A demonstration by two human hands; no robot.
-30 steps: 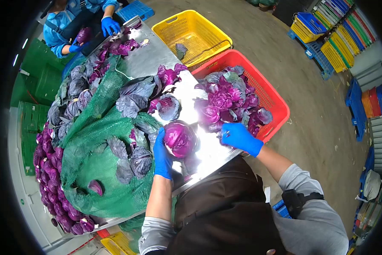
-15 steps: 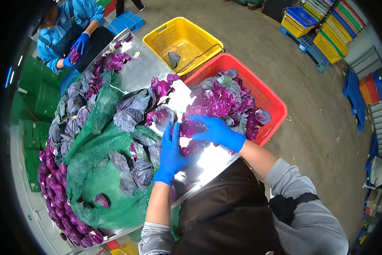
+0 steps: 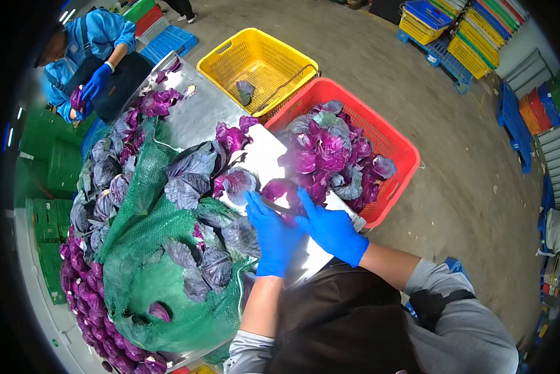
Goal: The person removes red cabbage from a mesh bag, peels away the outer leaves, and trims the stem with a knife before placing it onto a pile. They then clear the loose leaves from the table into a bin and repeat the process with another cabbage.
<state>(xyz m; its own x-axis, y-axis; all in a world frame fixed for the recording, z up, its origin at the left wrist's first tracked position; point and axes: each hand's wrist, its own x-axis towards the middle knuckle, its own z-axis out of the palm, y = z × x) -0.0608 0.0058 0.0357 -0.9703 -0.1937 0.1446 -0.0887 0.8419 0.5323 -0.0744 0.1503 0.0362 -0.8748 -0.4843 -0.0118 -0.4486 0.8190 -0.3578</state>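
My left hand (image 3: 272,240), in a blue glove, is over the metal table (image 3: 206,103) with its fingers stretched forward, partly blurred. My right hand (image 3: 333,229), gloved the same way, is beside it with its fingers extended and the thumb towards the left hand. Just ahead of both hands is a loose purple cabbage leaf (image 3: 278,188); a dark narrow strip below it cannot be made out. A larger cabbage leaf (image 3: 238,185) lies near my left fingertips. Purple leaves (image 3: 330,153) fill much of the red crate (image 3: 397,184) beyond my right hand.
Green netting (image 3: 146,274) with dark outer leaves (image 3: 216,269) covers the left of the table. Red cabbages (image 3: 99,305) are heaped along the far left. A yellow crate (image 3: 214,68) holds one leaf. A co-worker (image 3: 102,37) in blue holds a cabbage at upper left.
Both hands have come lower and nearer to me, the left also rightward. The purple piece between them earlier now shows as a leaf ahead of the fingers. The co-worker's hands have moved.
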